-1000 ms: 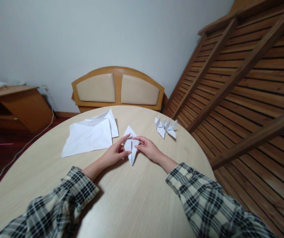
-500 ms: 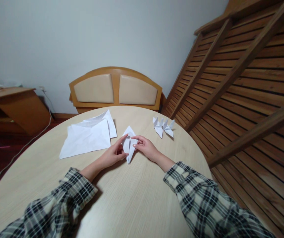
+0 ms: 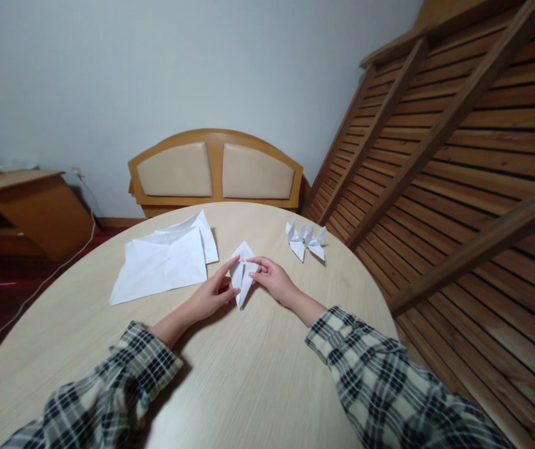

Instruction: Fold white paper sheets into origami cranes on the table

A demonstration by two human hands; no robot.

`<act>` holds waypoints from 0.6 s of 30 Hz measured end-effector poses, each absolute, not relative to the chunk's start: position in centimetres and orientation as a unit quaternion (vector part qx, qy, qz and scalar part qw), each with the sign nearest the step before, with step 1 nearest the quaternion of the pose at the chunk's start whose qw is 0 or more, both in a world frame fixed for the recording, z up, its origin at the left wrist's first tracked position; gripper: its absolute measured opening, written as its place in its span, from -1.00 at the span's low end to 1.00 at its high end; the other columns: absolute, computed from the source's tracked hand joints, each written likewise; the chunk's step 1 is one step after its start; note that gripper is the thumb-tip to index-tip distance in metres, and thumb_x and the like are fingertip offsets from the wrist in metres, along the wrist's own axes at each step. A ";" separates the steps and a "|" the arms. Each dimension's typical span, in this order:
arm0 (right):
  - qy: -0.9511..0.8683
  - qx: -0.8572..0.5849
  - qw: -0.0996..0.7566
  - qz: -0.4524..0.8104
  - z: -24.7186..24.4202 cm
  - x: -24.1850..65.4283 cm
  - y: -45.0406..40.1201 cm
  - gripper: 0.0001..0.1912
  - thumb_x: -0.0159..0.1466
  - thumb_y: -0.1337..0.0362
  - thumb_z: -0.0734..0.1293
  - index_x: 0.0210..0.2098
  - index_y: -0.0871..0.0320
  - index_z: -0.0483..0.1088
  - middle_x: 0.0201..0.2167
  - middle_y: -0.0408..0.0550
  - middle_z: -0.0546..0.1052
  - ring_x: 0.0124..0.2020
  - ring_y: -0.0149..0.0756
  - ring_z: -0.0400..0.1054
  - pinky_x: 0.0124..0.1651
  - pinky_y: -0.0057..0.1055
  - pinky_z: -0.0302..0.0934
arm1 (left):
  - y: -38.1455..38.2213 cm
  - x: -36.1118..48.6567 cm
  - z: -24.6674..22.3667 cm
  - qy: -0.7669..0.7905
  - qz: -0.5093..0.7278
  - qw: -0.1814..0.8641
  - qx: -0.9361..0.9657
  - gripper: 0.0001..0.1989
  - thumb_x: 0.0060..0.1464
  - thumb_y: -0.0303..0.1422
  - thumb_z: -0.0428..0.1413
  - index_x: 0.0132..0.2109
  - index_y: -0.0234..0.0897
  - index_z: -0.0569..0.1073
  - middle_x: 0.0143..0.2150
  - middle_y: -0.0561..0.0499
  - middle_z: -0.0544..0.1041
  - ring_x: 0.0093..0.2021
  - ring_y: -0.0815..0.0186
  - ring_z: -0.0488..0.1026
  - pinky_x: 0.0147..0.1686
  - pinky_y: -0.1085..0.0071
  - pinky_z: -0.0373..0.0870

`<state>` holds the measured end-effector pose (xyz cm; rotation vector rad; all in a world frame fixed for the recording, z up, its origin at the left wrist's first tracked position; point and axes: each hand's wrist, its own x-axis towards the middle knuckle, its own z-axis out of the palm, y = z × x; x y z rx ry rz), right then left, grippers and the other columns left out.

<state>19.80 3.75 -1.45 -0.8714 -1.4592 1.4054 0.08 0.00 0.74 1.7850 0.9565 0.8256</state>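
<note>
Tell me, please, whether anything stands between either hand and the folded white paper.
Nothing visible does: the left hand and the right hand both touch the folded paper; white sheets lie to its left.

Lettering or numbers — none legible

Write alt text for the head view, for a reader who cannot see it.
A left hand and right hand in plaid sleeves touch opposite sides of a white folded paper diamond on a pale round table. Loose white sheets lie to the left; folded white paper figures stand to the right. Behind is a padded headboard.
</note>
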 end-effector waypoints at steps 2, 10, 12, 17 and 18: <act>-0.587 -0.353 0.455 0.570 -1.5 19.8 3.8 -0.59 0.13 0.34 0.37 -0.02 0.17 0.34 -0.46 -0.18 0.40 -0.38 -0.39 0.35 -0.21 -0.36 0.26 | 0.1 0.0 0.6 0.382 0.331 0.453 0.734 -0.31 0.15 -0.32 0.05 0.36 -0.26 -0.01 -0.47 0.16 0.25 -0.48 0.40 0.21 -0.43 0.41 0.15; -0.577 -0.352 0.466 0.570 -1.7 19.9 4.2 -0.60 0.12 0.34 0.38 -0.04 0.16 0.34 -0.48 -0.21 0.39 -0.43 -0.42 0.33 -0.27 -0.40 0.21 | 0.1 0.0 0.4 0.376 0.327 0.454 0.738 -0.33 0.08 -0.37 0.09 0.30 -0.30 0.07 -0.37 0.10 0.27 -0.39 0.38 0.23 -0.36 0.39 0.18; -0.576 -0.350 0.468 0.572 -1.8 19.9 4.2 -0.60 0.11 0.33 0.38 -0.04 0.16 0.35 -0.47 -0.21 0.40 -0.43 -0.42 0.33 -0.28 -0.40 0.20 | 0.1 0.1 0.4 0.375 0.321 0.456 0.740 -0.30 0.05 -0.38 0.10 0.31 -0.31 0.05 -0.35 0.10 0.28 -0.38 0.38 0.24 -0.34 0.38 0.19; -0.573 -0.351 0.471 0.571 -1.8 20.0 4.2 -0.59 0.09 0.31 0.40 -0.05 0.14 0.36 -0.47 -0.21 0.39 -0.42 -0.41 0.33 -0.27 -0.39 0.19 | 0.1 0.0 0.5 0.382 0.311 0.460 0.739 -0.24 0.00 -0.42 0.12 0.32 -0.30 0.01 -0.38 0.13 0.27 -0.40 0.39 0.25 -0.37 0.39 0.19; -0.572 -0.351 0.471 0.572 -1.8 20.0 4.2 -0.59 0.09 0.30 0.40 -0.05 0.14 0.36 -0.48 -0.21 0.39 -0.42 -0.40 0.33 -0.27 -0.38 0.19 | 0.1 0.0 0.5 0.384 0.309 0.459 0.739 -0.23 0.00 -0.42 0.13 0.33 -0.30 0.01 -0.39 0.14 0.27 -0.40 0.39 0.24 -0.37 0.39 0.19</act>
